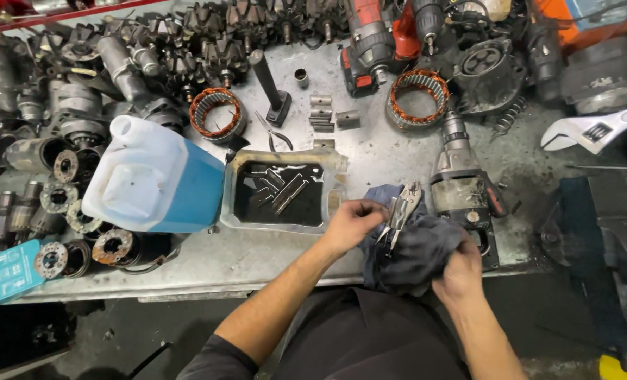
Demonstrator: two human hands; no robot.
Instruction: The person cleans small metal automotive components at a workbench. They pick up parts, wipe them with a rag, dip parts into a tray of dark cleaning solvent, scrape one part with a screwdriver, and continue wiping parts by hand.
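The left hand (352,224) is closed, and its fingertips pinch a small piece I cannot make out, right beside the pliers (400,211). The right hand (460,273) is curled shut around a dark blue rag (415,250). The silver pliers lie on top of the rag, between the two hands, with the tips pointing down toward the person.

At about 10 o'clock from the left hand sits a shallow metal tray (237,184) with black oily liquid in it. A few small flat metal bars (283,191) lie in the liquid. At 9 o'clock from the tray is a big jug (155,176), white on top and blue below, lying tipped on its side.

At 1 o'clock from the right hand stands a grey power tool (461,179). At 12 o'clock, farther up the table (384,158), is a round ring of copper wire (418,97). Another copper ring (217,112) lies at 11 o'clock, near the jug. Far off at 2 o'clock is a big shiny wrench (595,130). Lots of dark, round motor parts (81,91) are piled at the top left.
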